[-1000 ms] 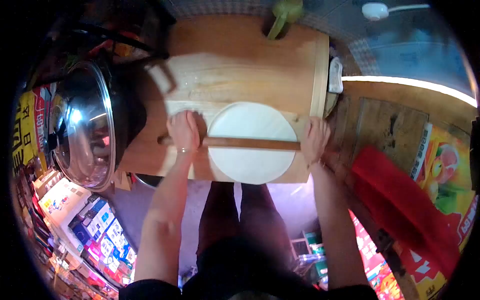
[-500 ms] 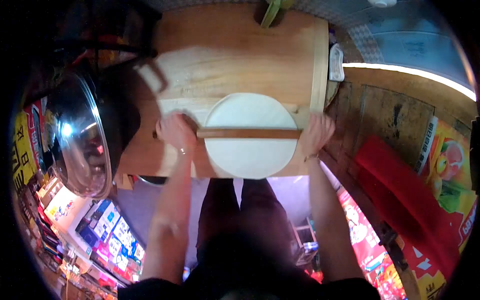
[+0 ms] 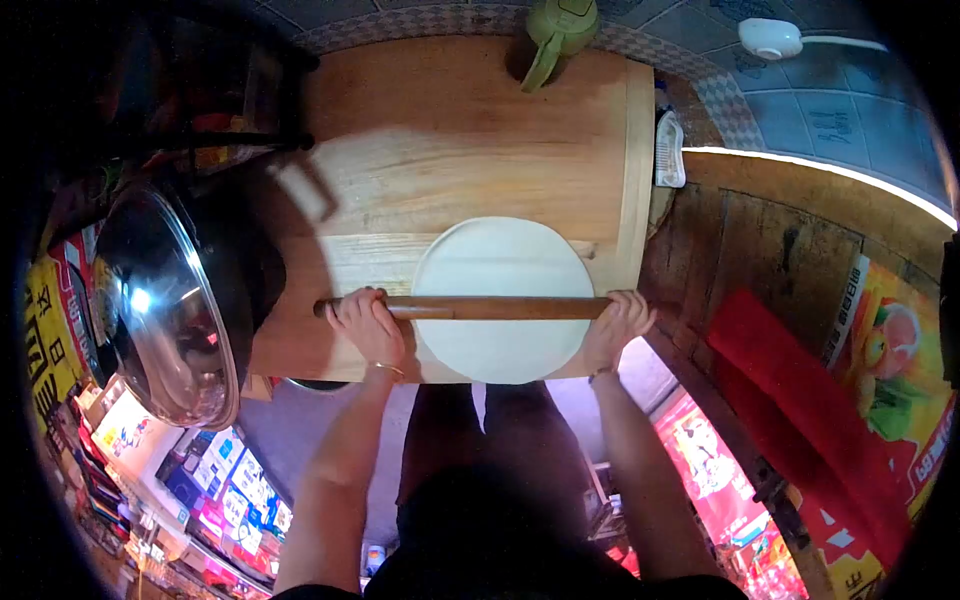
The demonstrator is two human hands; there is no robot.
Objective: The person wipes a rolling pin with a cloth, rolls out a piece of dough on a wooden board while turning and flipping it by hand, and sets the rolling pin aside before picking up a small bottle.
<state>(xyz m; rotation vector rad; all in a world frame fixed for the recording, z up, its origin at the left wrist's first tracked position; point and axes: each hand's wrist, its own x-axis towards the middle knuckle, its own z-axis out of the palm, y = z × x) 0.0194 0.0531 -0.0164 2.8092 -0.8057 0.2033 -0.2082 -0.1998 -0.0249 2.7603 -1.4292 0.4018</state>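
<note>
Head view, mid-frame: left hand (image 3: 371,328) and right hand (image 3: 615,328) curl fingers round the pin (image 3: 500,308), best pressed evenly across dough (image 3: 502,260).

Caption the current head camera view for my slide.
Left hand and right hand on a rolling pin across a round white dough sheet on a wooden board.

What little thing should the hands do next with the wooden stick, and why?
I'd probably roll the rolling pin gently away from the body. The left hand and right hand are both on it, it lies across the round white dough, and bare board shows beyond the far edge, while the near edge reaches the board's edge.
</note>
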